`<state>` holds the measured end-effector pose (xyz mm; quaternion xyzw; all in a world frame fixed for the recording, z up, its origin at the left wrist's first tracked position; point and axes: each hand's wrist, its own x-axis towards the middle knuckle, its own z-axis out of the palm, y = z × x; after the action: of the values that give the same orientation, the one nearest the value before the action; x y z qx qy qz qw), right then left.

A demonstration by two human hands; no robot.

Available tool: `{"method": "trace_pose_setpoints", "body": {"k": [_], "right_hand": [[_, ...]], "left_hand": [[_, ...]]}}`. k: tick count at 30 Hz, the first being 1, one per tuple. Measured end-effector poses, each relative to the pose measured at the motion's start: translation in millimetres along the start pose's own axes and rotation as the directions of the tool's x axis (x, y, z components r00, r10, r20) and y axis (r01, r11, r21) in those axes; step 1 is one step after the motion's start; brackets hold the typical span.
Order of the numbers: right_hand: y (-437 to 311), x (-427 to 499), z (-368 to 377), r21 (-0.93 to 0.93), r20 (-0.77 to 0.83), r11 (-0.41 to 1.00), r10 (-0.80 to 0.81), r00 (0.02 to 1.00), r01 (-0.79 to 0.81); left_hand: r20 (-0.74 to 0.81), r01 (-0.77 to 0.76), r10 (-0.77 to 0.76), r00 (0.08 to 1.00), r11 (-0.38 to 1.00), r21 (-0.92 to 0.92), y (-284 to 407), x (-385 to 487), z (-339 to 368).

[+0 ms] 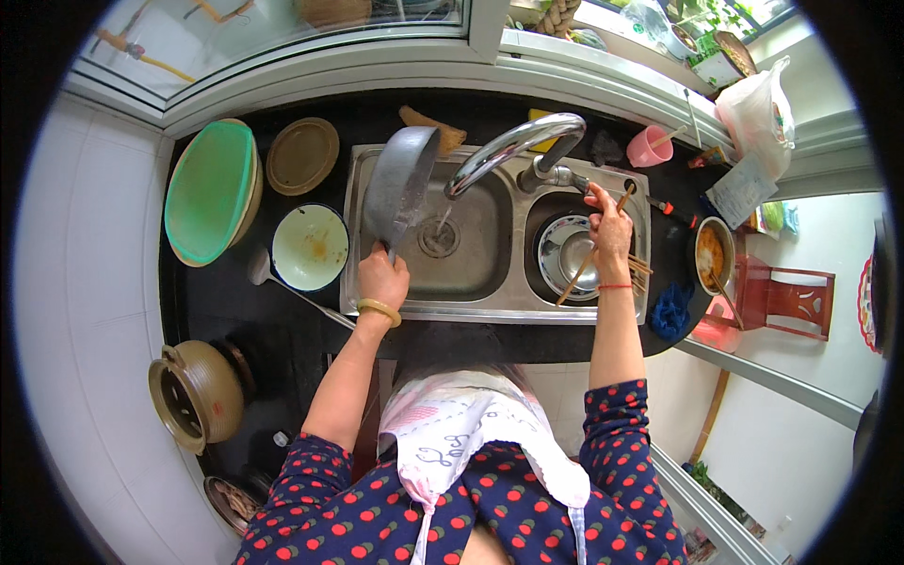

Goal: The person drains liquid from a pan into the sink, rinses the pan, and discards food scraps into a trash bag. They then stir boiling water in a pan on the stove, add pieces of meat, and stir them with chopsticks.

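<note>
My left hand [383,275] grips the handle of a dark metal pan [401,176], which is tipped on its side over the left basin [473,261]. Water runs from the curved chrome faucet [519,141] near the drain [438,236]. My right hand [610,224] has its fingertips at the faucet's lever [580,183]. A wooden chopstick [580,274] passes through that same hand, slanting down over the right basin. Below it, a metal bowl [575,256] sits inside a patterned white bowl [547,263]. More chopsticks [640,265] stick out beside my right wrist.
Left of the sink are a stained white enamel bowl [311,247], a ladle [300,286], a brown lid [303,156] and a green-covered basin [212,191]. To the right are a pink cup [648,146], a red-and-black knife handle [672,211], a blue cloth [671,311] and a food pot [713,251].
</note>
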<state>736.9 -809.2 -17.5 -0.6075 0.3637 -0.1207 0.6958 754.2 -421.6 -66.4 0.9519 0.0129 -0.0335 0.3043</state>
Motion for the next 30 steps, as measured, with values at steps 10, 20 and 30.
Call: {"method": "trace_pose_setpoints", "body": {"k": [10,20,30], "right_hand": [[30.1,-38.3,-28.1,0.359,-0.012,0.931,-0.057,0.998,0.058],[43.3,-15.0,-36.8,0.322,0.206,0.946,-0.025,0.978,-0.044],[85.3,7.5,-65.1,0.108,0.347,0.989,0.054,0.936,-0.098]], "left_hand": [[0.016,0.056,-0.062,0.998,0.969,0.24,11.0,-30.2,-26.7],[-0.151,0.235,-0.23,0.961,0.972,0.017,43.3,-105.1,-31.4],[0.221,0.406,-0.495,0.84,0.303,-0.862,69.8,-226.2,-41.6]]}}
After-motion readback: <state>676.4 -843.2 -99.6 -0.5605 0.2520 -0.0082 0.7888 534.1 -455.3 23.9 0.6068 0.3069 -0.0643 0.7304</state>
